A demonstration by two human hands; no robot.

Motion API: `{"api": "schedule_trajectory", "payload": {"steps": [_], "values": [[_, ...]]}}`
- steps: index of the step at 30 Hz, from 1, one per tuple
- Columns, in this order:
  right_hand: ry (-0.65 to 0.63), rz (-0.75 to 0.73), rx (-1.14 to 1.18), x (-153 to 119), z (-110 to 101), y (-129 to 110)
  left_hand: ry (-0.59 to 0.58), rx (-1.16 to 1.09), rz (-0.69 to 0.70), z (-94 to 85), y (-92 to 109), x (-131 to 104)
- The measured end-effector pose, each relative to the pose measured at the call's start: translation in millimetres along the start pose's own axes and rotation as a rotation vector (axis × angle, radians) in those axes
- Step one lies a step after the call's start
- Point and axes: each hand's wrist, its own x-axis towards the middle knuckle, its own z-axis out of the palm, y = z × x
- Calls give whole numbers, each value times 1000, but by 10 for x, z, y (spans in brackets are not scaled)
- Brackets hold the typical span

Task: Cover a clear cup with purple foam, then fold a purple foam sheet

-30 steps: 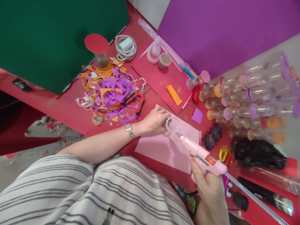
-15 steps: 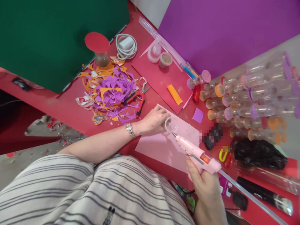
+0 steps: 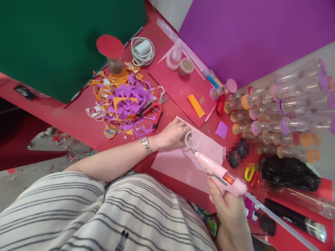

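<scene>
My left hand (image 3: 174,135) is closed on a small clear plastic cup (image 3: 193,140), whose round rim faces up over the pink sheet (image 3: 180,167). My right hand (image 3: 229,212) grips a pink glue gun (image 3: 214,165) by its handle, with a long clear glue stick (image 3: 277,218) coming out of its back. The metal nozzle points at the cup's near rim; whether they touch is hard to tell.
Purple and orange paper scraps (image 3: 131,97) lie at the left beside red-handled snips (image 3: 157,109). Beyond are a cup of sand (image 3: 186,66) and a folded orange strip (image 3: 195,106). Stacked clear bottles (image 3: 288,104) and a black bag (image 3: 289,172) are at the right.
The glue gun's nozzle has shifted slightly left along the cup's near rim. My left hand still holds the cup, and the whole view has shifted a little.
</scene>
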Motion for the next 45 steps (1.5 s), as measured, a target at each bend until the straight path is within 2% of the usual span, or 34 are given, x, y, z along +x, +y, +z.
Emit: {"api": "schedule_trajectory", "payload": {"steps": [6, 11, 15, 20, 23, 27, 29, 32, 37, 45], "values": [[29, -85, -30, 32, 18, -14, -11, 3, -20, -10, 20, 6], [-1, -74, 1, 89, 44, -46, -2, -2, -12, -1, 17, 9], [54, -74, 2, 140, 74, -77, -17, 1, -17, -12, 28, 10], [28, -90, 2, 203, 109, -100, -11, -4, -16, -18, 37, 7], [59, -102, -19, 223, 118, -120, -19, -18, -26, -25, 48, 7], [18, -73, 32, 240, 105, -107, -16, -13, -34, -38, 61, 6], [49, -51, 50, 250, 93, -56, -19, -13, -30, -42, 61, 3], [105, 36, 83, 274, 87, 49, -27, -8, -31, -42, 58, -3], [107, 179, 78, 339, 111, 110, -13, 2, -14, -38, 50, -5], [79, 195, 85, 396, 102, 53, -18, -15, 4, -69, 59, -3]]}}
